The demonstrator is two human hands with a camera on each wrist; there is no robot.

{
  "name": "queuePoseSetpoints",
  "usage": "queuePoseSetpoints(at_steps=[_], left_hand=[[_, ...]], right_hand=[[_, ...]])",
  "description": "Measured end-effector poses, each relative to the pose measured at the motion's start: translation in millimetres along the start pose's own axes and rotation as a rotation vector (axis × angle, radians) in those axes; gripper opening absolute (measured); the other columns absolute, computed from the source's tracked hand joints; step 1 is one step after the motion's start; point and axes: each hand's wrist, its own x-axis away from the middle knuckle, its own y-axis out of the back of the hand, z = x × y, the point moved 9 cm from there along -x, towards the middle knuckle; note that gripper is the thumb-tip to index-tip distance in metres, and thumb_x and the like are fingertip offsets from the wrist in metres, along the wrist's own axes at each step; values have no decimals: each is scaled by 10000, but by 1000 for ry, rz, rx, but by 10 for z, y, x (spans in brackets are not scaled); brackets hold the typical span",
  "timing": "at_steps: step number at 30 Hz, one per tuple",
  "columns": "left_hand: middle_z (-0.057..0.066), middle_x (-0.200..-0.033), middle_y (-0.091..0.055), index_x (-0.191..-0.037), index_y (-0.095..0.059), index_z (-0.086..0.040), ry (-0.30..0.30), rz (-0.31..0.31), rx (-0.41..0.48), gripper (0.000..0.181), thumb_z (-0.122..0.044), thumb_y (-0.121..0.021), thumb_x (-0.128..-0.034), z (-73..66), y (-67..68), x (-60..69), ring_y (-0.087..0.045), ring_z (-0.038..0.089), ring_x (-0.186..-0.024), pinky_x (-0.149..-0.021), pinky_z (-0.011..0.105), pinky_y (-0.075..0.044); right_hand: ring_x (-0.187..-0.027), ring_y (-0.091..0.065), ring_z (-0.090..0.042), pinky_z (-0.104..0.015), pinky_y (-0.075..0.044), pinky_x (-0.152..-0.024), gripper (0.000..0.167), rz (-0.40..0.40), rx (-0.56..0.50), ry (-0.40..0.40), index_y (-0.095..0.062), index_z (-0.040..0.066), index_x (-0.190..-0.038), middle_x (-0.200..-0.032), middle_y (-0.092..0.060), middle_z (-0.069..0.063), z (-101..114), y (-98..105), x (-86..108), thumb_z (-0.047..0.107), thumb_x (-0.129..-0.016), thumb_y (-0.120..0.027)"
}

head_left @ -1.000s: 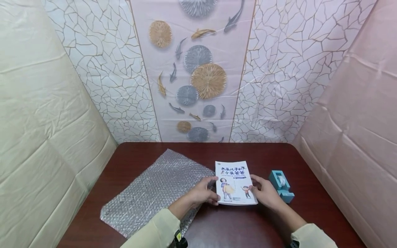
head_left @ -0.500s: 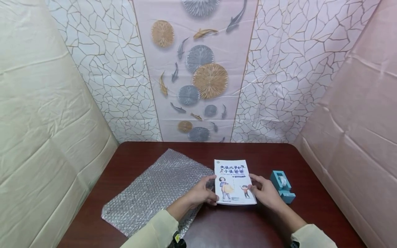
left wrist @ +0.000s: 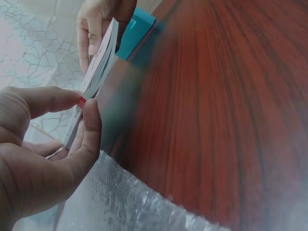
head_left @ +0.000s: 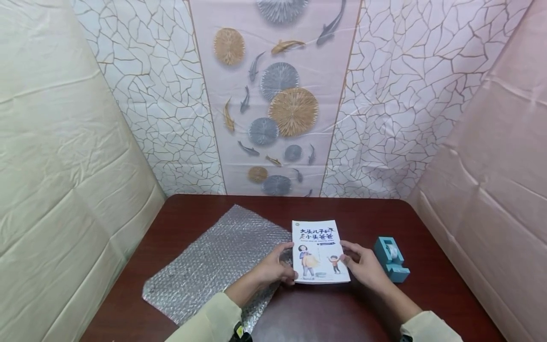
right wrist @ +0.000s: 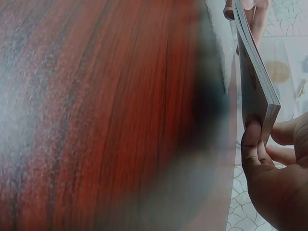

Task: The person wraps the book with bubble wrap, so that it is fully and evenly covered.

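Observation:
Both hands hold a white paperback book (head_left: pixel 319 251), its illustrated cover facing up. My left hand (head_left: pixel 273 267) pinches the book's left edge; in the left wrist view its thumb and fingers close on the spine (left wrist: pixel 77 113). On the opposite edge, my right hand (head_left: pixel 363 266) grips the book between thumb and fingers, and the right wrist view shows the page block (right wrist: pixel 260 72) there. The book appears raised off the table in both wrist views. Beneath the left hand and forearm lies a sheet of bubble wrap (head_left: pixel 218 261), spread flat and partly hidden by the arm.
A teal tape dispenser (head_left: pixel 391 259) with a roll of clear tape stands right of the right hand. Everything is on a dark red wooden table (head_left: pixel 342 209). Padded cream panels (head_left: pixel 64 166) rise at the sides, with a patterned backdrop (head_left: pixel 273 95) behind.
The book and both hands have shifted slightly left, relative to the tape dispenser. The grip of both hands stays the same. The whole view has drifted a little to the right.

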Motion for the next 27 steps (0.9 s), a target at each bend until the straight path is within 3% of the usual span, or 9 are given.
queuePoseSetpoints(at_steps=[10,17,27], left_hand=[[250,-858,-788,-1710,-295,-18,-17,2,-5,969,199,-702,-858,-27,72,68,-732,201,-660,-705,373,-680],[102,-781,-717,-1717,-300,-44,-1,-11,3,958,197,-703,-882,-36,124,132,-718,193,-676,-699,358,-682],[136,-835,-734,-1710,-295,-22,-3,-9,18,915,197,-676,-908,-50,202,208,-721,176,-702,-691,322,-672]], right_hand=[[-1151,-759,-325,-263,-625,-857,505,0,-17,-7,-607,-2,-1554,-1425,-708,-263,51,-42,18,68,-1065,-714],[-1098,-754,-293,-245,-611,-821,516,4,-24,-13,-612,14,-1556,-1425,-710,-250,92,-78,20,87,-1059,-730],[-1141,-758,-301,-302,-647,-898,508,18,-34,2,-617,26,-1557,-1442,-706,-236,139,-145,18,71,-1061,-719]])
